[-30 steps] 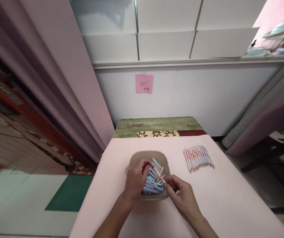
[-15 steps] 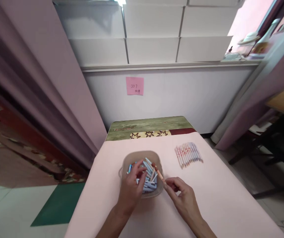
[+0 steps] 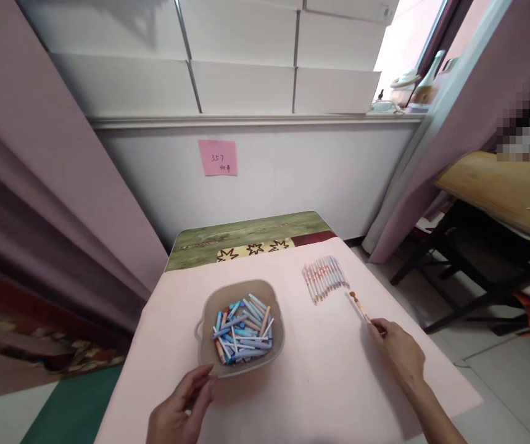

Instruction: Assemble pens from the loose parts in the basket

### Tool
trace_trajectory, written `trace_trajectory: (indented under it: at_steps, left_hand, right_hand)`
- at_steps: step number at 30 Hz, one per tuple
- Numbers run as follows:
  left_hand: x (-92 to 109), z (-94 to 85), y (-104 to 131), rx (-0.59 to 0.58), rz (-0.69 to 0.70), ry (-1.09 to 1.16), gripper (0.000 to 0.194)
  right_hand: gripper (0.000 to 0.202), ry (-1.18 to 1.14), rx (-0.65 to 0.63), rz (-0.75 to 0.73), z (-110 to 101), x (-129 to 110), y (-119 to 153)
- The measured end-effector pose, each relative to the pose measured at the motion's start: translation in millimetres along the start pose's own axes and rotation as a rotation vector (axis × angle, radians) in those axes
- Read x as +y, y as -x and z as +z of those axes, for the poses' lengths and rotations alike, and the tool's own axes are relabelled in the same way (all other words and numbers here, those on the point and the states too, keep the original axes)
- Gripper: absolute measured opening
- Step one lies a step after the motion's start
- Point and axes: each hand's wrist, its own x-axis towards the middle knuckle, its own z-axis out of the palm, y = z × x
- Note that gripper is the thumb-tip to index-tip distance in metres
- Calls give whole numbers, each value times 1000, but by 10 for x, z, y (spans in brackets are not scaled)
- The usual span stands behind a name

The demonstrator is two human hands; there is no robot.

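Observation:
My right hand (image 3: pixel 397 348) pinches the lower end of an orange-brown pen (image 3: pixel 360 306) with a dark brown knobbed tip, held over the table right of the basin. A row of slim pens (image 3: pixel 324 279) with red-patterned upper parts lies side by side just beyond it. On the left, a grey-beige plastic basin (image 3: pixel 276 302) holds many loose pens (image 3: pixel 244 330), mostly blue, with a few white, tan and orange ones. My left hand (image 3: pixel 186 398) is beside the basin's front left rim, fingers bent and thumb apart, with nothing visible in it. Whether its fingertips touch the rim I cannot tell.
A pink cloth (image 3: pixel 311 364) covers most of the table, with a green patterned strip (image 3: pixel 246 231) showing at the back. Behind stands a white wall bearing a pink note (image 3: pixel 218 158). Purple curtains hang at both sides. A wooden desk (image 3: pixel 500 191) stands at right.
My right hand has moved right, carrying the pen from the basin's edge to near the row. My left hand has come out of the basin towards its front left. The view has shifted right.

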Motion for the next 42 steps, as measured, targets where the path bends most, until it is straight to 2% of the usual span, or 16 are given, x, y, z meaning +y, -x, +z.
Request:
trace_trajectory:
  at_steps: [6, 11, 14, 18, 20, 22, 25, 27, 29, 33, 37, 40, 42]
  left_hand:
    - [8, 71, -17, -54, -3, 21, 31]
    - [8, 106, -17, -67, 5, 11, 28]
    - [74, 78, -28, -74, -32, 18, 28]
    - [152, -52, -118, 38, -91, -13, 32]
    - [168, -134, -198, 119, -112, -35, 33]
    - [179, -197, -296, 176, -91, -80, 31]
    - [201, -232, -460, 204, 27, -200, 24]
    - [210, -221, -560, 199, 125, -261, 19]
    - [202, -194, -634, 204, 166, -318, 17]
    - [122, -115, -673, 196, 148, -342, 14]
    - [12, -69, -610, 181, 137, -270, 14]
    - [-54, -103, -553, 182, 96, -246, 17]
    - [-91, -153, -517, 185, 69, -233, 19]
  right_hand:
    - [39, 127, -50, -24, 72, -190, -124]
    - [41, 162, -42, -42, 129, -160, -135]
    - [42, 147, 9, -60, 115, -137, -116]
    - [41, 22, 131, -120, 30, -307, -26]
    - [38, -55, 158, -188, 2, -503, 82]
    - [37, -157, 161, -330, 8, -745, 227]
    - [33, -316, 71, -603, 67, -1140, 451]
    - [28, -370, 14, -729, 111, -1408, 564]
    - [26, -376, -53, -831, 144, -1683, 633]
    - [22, -165, -186, -949, 211, -2256, 651]
    - [28, 96, -297, -1123, 362, -2785, 600]
    - [28, 149, -342, -1192, 534, -3048, 587]
    - [26, 191, -368, -1223, 646, -3135, 597]
